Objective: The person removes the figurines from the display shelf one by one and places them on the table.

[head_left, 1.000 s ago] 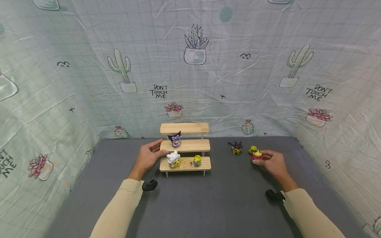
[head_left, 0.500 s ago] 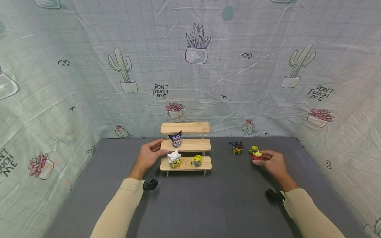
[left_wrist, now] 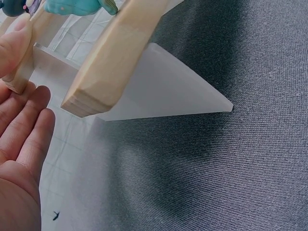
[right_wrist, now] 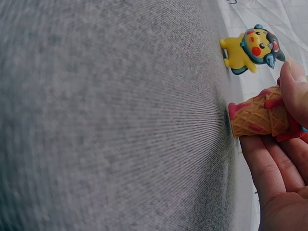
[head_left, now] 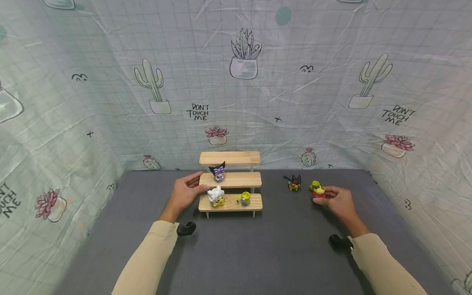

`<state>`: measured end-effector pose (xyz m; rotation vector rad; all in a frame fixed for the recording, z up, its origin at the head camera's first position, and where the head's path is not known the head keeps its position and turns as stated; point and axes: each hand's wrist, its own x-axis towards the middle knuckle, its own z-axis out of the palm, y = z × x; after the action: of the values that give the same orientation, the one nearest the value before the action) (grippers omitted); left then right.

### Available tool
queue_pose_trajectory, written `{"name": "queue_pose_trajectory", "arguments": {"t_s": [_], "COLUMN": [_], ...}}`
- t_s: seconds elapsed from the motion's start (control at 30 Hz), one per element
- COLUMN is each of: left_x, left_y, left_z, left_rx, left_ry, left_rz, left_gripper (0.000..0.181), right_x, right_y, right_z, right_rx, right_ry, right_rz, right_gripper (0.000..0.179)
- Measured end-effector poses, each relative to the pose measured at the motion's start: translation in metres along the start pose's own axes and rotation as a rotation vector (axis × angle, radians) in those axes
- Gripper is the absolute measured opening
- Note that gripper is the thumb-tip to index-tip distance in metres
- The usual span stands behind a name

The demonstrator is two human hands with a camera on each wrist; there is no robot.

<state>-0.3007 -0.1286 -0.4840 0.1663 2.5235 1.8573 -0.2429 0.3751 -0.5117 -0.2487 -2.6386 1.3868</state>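
At the left end of a three-tier wooden display stand (head_left: 241, 179), my left hand (head_left: 183, 196) grips the middle board, thumb on top and fingers below. The left wrist view shows this thumb (left_wrist: 13, 45) and the board's end close up. Over on the right, my right hand (head_left: 340, 201) pinches a small red figurine (head_left: 318, 194) with a yellow top. Its waffle-cone lower part (right_wrist: 257, 113) shows in the right wrist view, close over the grey cloth. A yellow figurine (head_left: 314, 184) stands just behind it, partly hidden. Left of these is a yellow figurine with a dark, eared hood (head_left: 294, 183).
A purple-and-black figurine (head_left: 218, 173) sits on the middle board. On the bottom board are a white-topped figurine (head_left: 216, 196) and a yellow-and-grey figurine (head_left: 245, 198). A cactus-print cloth backdrop (head_left: 280, 94) rises behind the dark grey table (head_left: 273, 250).
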Motion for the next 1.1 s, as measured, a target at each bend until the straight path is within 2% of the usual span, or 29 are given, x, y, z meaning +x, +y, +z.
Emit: {"name": "queue_pose_trajectory", "arguments": {"t_s": [0.5, 0.77, 1.1], "left_x": [0.0016, 0.0015, -0.0011], "left_y": [-0.0023, -0.0025, -0.0008], "left_z": [-0.001, -0.0009, -0.0005], "left_rx": [0.001, -0.005, 0.001], "left_ry": [-0.006, -0.007, -0.011], "left_rz": [0.012, 0.014, -0.006], "left_gripper": [0.066, 0.066, 0.067], "right_x": [0.0011, 0.0013, -0.0019], "right_y": [0.0005, 0.0039, 0.0017], "right_z": [0.0005, 0.0012, -0.0017], "right_rx": [-0.009, -0.009, -0.039], "right_ry": [-0.01, -0.008, -0.084], "right_rz": [0.005, -0.018, 0.02], "right_gripper": [0.055, 0.055, 0.069]}}
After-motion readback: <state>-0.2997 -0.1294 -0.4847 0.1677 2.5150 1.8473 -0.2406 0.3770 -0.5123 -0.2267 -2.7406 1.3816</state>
